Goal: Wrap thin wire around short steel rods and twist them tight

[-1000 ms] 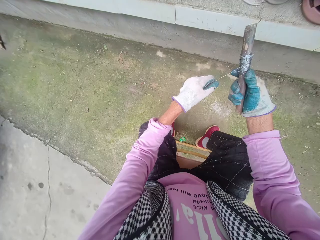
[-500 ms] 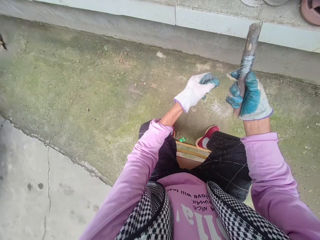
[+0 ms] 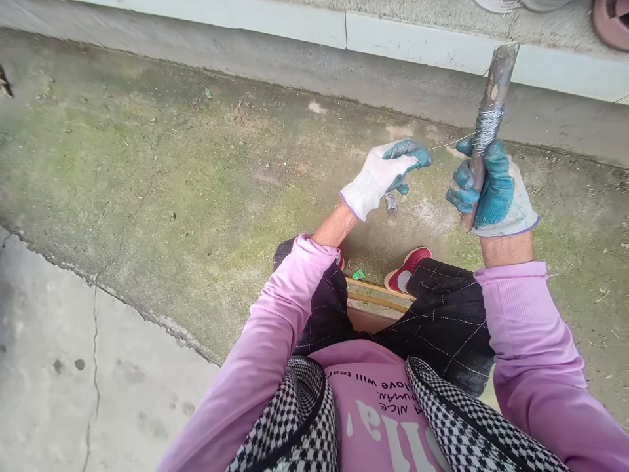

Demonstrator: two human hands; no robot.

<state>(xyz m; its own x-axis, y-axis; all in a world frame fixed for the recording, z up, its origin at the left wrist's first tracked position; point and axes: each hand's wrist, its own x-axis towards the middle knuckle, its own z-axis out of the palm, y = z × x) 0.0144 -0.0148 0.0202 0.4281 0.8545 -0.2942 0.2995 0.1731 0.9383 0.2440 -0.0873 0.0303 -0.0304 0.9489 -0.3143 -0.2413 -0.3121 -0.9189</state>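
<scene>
My right hand (image 3: 496, 187), in a white glove with a teal palm, is wrapped round the lower part of a wooden stick (image 3: 501, 75). The stick tilts, its top leaning right, and coils of thin silvery wire (image 3: 489, 128) are wound round its middle, just above my fingers. A taut strand runs from the coils leftward to my left hand (image 3: 393, 170), gloved the same way. That hand is closed, thumb and fingertips together at the strand. Below its palm shows the end of a smaller stick (image 3: 392, 217) with grey wire around it; my hand hides the rest.
A raised, pale-tiled step (image 3: 417, 49) runs along the far side, with footwear (image 3: 612, 23) at its right end. Mossy concrete ground (image 3: 196, 164) lies below. A green scrap (image 3: 359, 274) lies between my red shoes (image 3: 407, 269), near a wooden bar (image 3: 378, 286).
The fingers of my left hand have shifted and its wrist has turned slightly, so more of the smaller wire-wound stick shows below it. My right hand and its stick have moved slightly right.
</scene>
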